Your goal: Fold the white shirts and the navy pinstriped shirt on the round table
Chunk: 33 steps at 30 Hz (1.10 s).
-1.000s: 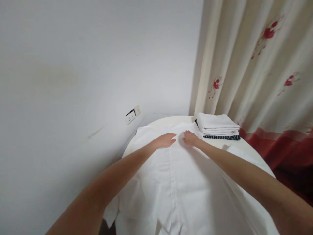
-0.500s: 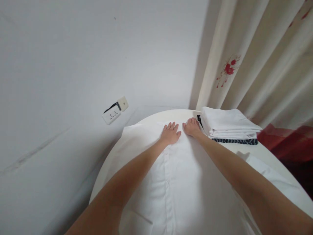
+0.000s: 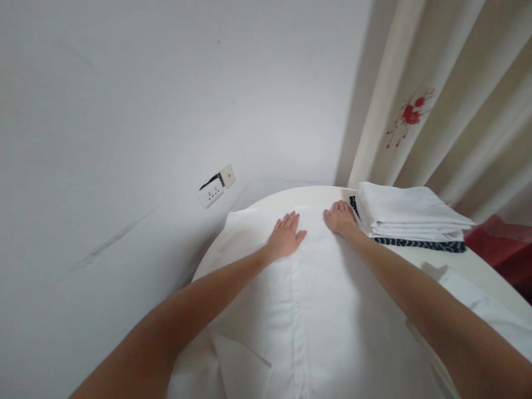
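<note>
A white button-front shirt (image 3: 332,310) lies spread over the round table, its placket running down the middle toward me. My left hand (image 3: 286,237) rests palm down on the shirt's far part, left of the placket, with fingers stretched and thumb apart. To its right, my right hand (image 3: 341,218) presses on the same cloth near the far edge, fingers forward and slightly bent, thumb out to the side. Close beside my right hand sits a stack of folded white cloth (image 3: 409,205), with a dark patterned piece (image 3: 424,244) under it.
The white round table (image 3: 310,195) stands against a grey-white wall (image 3: 124,111) with a power socket (image 3: 211,192). A cream curtain (image 3: 432,127) with red flowers hangs at the right, above red fabric (image 3: 502,238). White cloth (image 3: 477,299) lies at the table's right side.
My left hand has slid left and slightly toward me over the shirt, widening the gap between my hands. My right hand stays near the stack. The view has turned a little left.
</note>
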Tool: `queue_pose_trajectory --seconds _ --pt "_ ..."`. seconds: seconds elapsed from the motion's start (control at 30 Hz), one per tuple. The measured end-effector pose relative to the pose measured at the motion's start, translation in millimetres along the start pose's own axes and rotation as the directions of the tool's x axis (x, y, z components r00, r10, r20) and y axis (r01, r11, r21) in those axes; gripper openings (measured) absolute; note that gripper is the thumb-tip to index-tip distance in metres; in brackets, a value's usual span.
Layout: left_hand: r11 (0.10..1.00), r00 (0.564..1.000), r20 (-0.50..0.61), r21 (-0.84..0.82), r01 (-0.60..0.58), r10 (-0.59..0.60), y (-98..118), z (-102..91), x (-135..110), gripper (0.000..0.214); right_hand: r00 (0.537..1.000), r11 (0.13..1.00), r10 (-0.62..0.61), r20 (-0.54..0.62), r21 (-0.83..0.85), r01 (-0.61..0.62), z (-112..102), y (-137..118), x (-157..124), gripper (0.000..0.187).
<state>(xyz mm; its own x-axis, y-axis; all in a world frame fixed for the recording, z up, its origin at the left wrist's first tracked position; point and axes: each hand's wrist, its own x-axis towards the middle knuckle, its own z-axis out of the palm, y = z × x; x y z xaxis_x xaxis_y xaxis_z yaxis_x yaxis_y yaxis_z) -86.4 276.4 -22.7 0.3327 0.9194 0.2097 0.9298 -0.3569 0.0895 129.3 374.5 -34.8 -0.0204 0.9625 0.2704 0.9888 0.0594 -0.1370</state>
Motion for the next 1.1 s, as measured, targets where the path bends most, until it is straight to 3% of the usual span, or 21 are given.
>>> queue_pose_trajectory --seconds 0.07,0.23,0.3,0.37,0.43,0.5,0.57,0.7,0.77,0.83,0.9,1.0,1.1 --pt "0.998 0.996 0.062 0.001 0.070 -0.070 -21.8 0.7 12.3 0.068 1.000 1.000 -0.008 -0.004 -0.006 0.008 2.2 1.3 0.6 0.068" --pt "0.999 0.991 0.129 -0.018 0.046 -0.043 -49.8 -12.8 40.1 0.060 0.998 0.999 -0.045 -0.047 -0.015 0.044 10.1 7.0 2.9 0.065" --pt "0.999 0.993 0.115 -0.028 0.043 -0.039 -56.2 -20.1 32.3 0.059 0.996 0.998 -0.062 -0.060 -0.017 0.061 13.4 9.1 4.4 0.064" --pt "0.994 0.993 0.047 0.012 0.112 -0.112 -63.6 -23.5 10.9 0.058 0.996 0.997 -0.071 -0.059 -0.022 0.069 15.9 10.3 5.4 0.064" --pt "0.959 0.962 -0.010 0.080 0.271 -0.271 -73.1 -22.4 -17.3 0.061 0.996 0.997 -0.076 -0.054 -0.027 0.075 17.3 10.9 5.5 0.064" --pt "0.894 0.899 0.013 0.118 0.433 -0.437 -85.3 -19.6 -41.2 0.067 0.996 0.996 -0.080 -0.050 -0.028 0.079 17.8 11.2 4.7 0.065" --pt "0.845 0.846 0.063 0.127 0.519 -0.529 -100.0 -18.7 -52.3 0.071 0.995 0.996 -0.085 -0.046 -0.025 0.084 17.7 11.6 4.0 0.064" --pt "0.823 0.821 0.077 0.115 0.556 -0.566 -127.0 -26.5 -39.1 0.066 0.997 0.997 -0.073 -0.026 -0.016 0.073 12.5 10.9 5.5 0.064" --pt "0.807 0.804 0.081 0.112 0.579 -0.588 -130.2 -32.5 -27.6 0.064 0.998 0.998 -0.058 -0.019 -0.021 0.058 5.3 7.9 4.6 0.064" --pt "0.818 0.821 0.039 0.118 0.563 -0.570 -120.0 -36.5 -19.9 0.064 0.995 0.995 -0.093 -0.027 -0.037 0.092 -4.5 1.5 -3.1 0.064" --pt "0.882 0.889 -0.021 0.118 0.456 -0.457 -94.6 -36.8 -17.7 0.062 0.983 0.982 -0.184 -0.020 -0.050 0.182 -14.7 -8.8 -21.2 0.063" --pt "0.984 0.987 -0.011 0.068 0.164 -0.163 -35.6 -30.4 -20.9 0.061 0.944 0.946 -0.324 0.061 0.009 0.324 -25.3 -27.7 -63.0 0.062" --pt "0.999 0.997 0.066 -0.025 -0.041 0.042 23.9 -20.4 -21.8 0.060 0.894 0.902 -0.431 0.127 0.105 0.420 -31.3 -36.9 -98.5 0.061"
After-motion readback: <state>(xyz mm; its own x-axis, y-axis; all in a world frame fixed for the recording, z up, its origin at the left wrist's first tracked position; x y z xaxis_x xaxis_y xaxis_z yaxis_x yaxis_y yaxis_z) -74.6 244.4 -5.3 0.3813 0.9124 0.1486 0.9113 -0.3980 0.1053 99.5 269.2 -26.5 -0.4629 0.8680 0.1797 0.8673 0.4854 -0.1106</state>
